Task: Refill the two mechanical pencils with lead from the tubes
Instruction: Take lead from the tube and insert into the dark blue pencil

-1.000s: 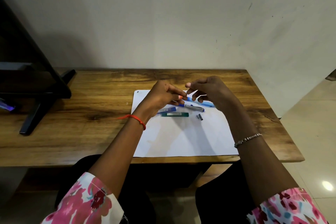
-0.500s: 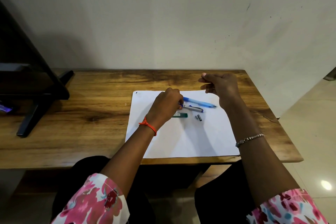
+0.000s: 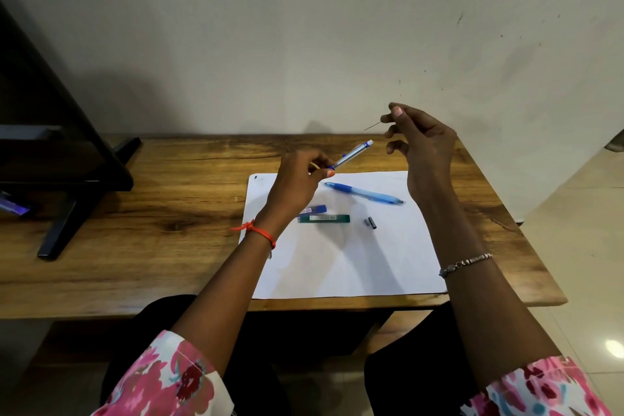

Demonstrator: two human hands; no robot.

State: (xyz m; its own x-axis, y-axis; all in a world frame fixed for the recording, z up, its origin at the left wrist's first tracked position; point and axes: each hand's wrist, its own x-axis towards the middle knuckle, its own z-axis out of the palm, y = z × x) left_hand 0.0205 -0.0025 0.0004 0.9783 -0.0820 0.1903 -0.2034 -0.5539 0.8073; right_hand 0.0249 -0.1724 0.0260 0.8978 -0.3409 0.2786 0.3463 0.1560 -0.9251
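Aloft, left hand [image 3: 297, 176] grasping slim silver-blue pencil [image 3: 353, 154], white end raised, right hand [image 3: 422, 142] pinching hair-thin dark lead [image 3: 371, 126].

A wooden surface [image 3: 169, 213] stands against a pale wall. A white sheet of paper [image 3: 354, 263] lies flat on its right half, reaching the near edge. On the paper rest a blue pencil [image 3: 364, 193], a blue tube [image 3: 315, 209] just beside a green tube [image 3: 324, 218], and a small dark cap [image 3: 370, 222]. A black stand [image 3: 64, 230] sits at the left.

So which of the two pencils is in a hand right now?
The silver pencil, gripped by the left hand and tilted upward. The blue pencil lies flat on the white paper.
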